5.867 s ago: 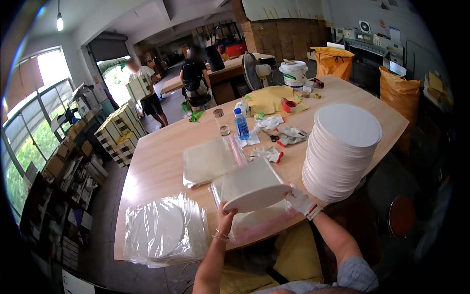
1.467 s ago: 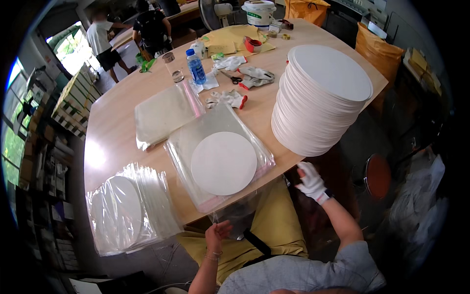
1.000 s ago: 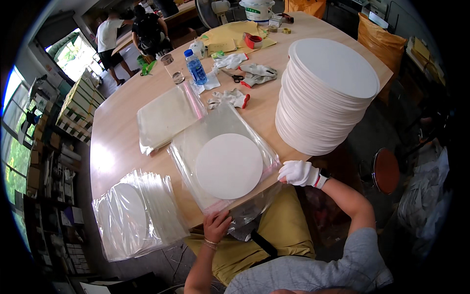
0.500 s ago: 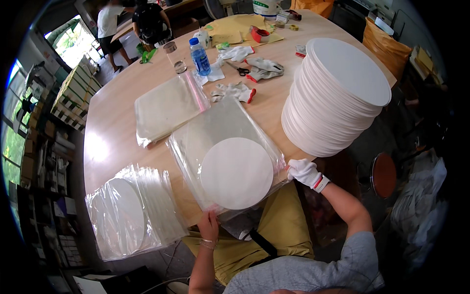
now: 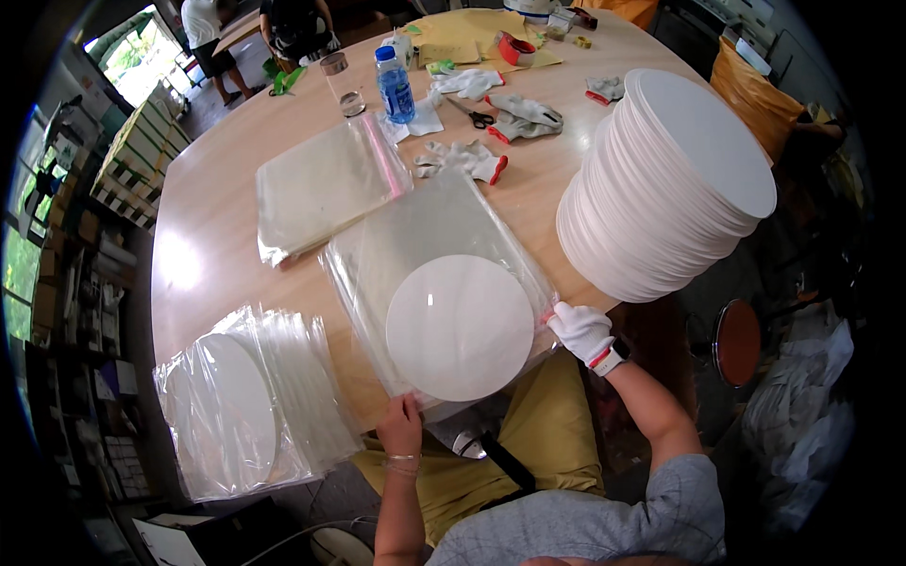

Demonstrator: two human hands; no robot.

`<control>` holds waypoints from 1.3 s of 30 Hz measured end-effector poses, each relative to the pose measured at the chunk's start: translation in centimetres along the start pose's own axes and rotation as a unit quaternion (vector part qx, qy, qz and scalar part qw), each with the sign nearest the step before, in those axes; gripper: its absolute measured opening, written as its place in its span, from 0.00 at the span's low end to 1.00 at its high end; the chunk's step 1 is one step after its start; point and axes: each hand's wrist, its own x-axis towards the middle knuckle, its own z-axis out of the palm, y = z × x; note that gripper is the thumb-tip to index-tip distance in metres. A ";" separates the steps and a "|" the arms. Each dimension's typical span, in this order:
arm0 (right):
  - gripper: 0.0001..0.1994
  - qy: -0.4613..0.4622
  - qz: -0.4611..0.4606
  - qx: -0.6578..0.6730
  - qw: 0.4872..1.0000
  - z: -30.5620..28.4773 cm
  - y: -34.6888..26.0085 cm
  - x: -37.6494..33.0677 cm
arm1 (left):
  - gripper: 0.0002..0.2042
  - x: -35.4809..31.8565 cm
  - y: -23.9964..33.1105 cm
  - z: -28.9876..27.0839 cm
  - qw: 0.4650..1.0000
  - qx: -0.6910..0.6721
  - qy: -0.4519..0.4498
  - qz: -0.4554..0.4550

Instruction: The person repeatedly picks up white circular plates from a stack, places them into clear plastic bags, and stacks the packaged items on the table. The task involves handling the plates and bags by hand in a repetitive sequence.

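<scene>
A white round disc [image 5: 460, 325] lies at the table's near edge on a pile of clear plastic bags [image 5: 415, 231]. A glint on its face suggests clear film over it. My bare left hand [image 5: 400, 426] pinches the near left corner of the top bag, beside a pinkish strip. My right hand [image 5: 581, 332], in a white glove with a red cuff, grips the bag's right corner, also by a pink strip. Left of these lies a spread pile of bagged discs [image 5: 228, 406]. A tall leaning stack of bare white discs [image 5: 675, 189] stands to the right.
A second bag pile [image 5: 330, 184] lies further back. Beyond are a blue-capped bottle [image 5: 394, 87], a clear cup [image 5: 343, 85], scissors [image 5: 475, 115], loose gloves [image 5: 462, 160], yellow paper [image 5: 458, 40] and red tape [image 5: 514, 49]. A red stool [image 5: 737, 341] stands right; two people are far left.
The view has shifted slightly. Both hands keep hold of the bag corners, my right hand a little further left. A bright glint now shows on the disc.
</scene>
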 end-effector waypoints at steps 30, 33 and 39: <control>0.10 0.016 0.476 0.732 0.487 2.2 -3.5 -5.3 | 0.09 -4.2 4.7 4.5 0.660 -0.662 -0.104 -0.340; 0.08 0.030 0.479 0.702 0.526 2.6 -3.2 -5.9 | 0.08 -4.2 5.3 3.7 0.669 -0.658 -0.091 -0.334; 0.04 0.050 0.420 0.679 0.600 3.5 -2.6 -5.1 | 0.10 -3.5 6.2 2.6 0.641 -0.701 -0.078 -0.302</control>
